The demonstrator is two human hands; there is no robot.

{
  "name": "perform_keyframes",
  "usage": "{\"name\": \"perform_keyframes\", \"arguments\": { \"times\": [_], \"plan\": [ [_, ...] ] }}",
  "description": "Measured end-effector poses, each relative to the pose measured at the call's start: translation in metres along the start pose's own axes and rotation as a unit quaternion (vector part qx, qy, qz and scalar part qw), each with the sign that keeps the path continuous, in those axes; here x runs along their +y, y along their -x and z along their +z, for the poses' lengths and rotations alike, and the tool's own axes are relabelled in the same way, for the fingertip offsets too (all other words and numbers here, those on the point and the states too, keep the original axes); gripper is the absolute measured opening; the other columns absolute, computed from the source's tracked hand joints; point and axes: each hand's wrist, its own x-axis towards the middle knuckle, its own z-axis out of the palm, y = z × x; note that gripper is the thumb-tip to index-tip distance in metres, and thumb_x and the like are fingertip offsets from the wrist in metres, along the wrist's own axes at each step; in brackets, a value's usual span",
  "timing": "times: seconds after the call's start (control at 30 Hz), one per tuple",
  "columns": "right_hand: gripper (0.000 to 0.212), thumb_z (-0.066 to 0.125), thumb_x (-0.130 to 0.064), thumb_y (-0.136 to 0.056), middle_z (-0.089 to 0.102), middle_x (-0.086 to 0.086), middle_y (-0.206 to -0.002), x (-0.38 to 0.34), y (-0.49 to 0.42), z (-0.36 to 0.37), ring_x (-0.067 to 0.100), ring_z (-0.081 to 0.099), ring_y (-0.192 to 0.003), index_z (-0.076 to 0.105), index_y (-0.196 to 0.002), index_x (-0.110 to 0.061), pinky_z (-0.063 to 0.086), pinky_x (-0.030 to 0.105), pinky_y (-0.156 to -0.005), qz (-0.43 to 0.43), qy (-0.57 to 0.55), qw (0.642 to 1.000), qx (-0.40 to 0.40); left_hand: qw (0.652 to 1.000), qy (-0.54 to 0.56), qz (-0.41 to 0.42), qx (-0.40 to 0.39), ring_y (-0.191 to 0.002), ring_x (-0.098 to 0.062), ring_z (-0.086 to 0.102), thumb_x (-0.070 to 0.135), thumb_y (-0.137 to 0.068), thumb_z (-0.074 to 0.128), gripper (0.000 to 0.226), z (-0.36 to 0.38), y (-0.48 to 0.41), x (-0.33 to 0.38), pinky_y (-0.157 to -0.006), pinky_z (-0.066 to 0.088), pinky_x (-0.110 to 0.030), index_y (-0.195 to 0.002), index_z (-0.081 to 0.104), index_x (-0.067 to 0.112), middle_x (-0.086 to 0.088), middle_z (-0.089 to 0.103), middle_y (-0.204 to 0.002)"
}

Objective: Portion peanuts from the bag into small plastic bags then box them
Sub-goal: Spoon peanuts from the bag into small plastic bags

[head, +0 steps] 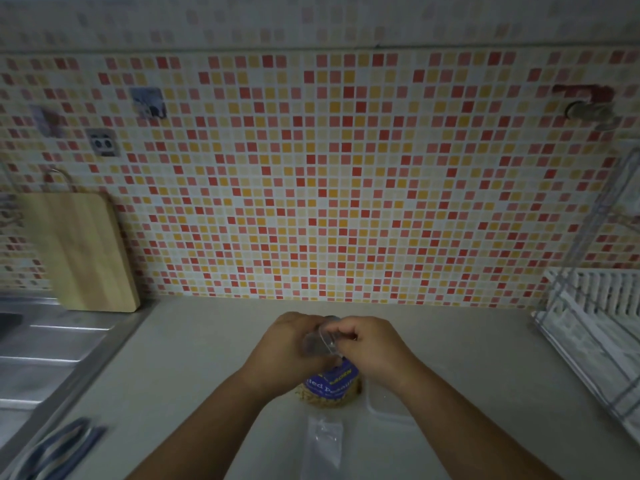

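While both of the person's hands meet over the middle of the worktop (194, 344), one peanut bag (329, 384) stands directly beneath them, its blue label and the tan peanuts showing just below the wrists. The left hand (287, 344) curls its fingers round the bunched clear plastic at the bag's top, and the right hand (375, 348) pinches the same clear plastic from the other side, so the two sets of knuckles nearly touch. Nearer the person, between the forearms, one small plastic bag (325, 441) lies flat on the worktop, apart from the peanut bag. Just to the right of the peanut bag, under the right forearm, sits one shallow clear box (389, 407), faint in the dim light. One wooden cutting board (79, 251) leans against the tiled wall at the left, beside the steel sink (45, 344), and one white dish rack (595, 327) stands at the right edge.
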Motion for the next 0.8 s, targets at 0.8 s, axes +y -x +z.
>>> {"name": "perform_keyframes", "arguments": {
  "times": [0.8],
  "plan": [
    [0.038, 0.060, -0.020, -0.085, 0.059, 0.010, -0.116, -0.020, -0.054, -0.009, 0.026, 0.059, -0.104, 0.052, -0.122, -0.010, 0.048, 0.033, -0.083, 0.070, 0.445, 0.886, -0.110, 0.974, 0.077, -0.214, -0.025, -0.091, -0.008, 0.057, 0.036, -0.075, 0.075, 0.043, 0.004, -0.010, -0.044, -0.066, 0.041, -0.013, -0.115, 0.063, 0.023, 0.007, 0.063, -0.101]
  ]
}}
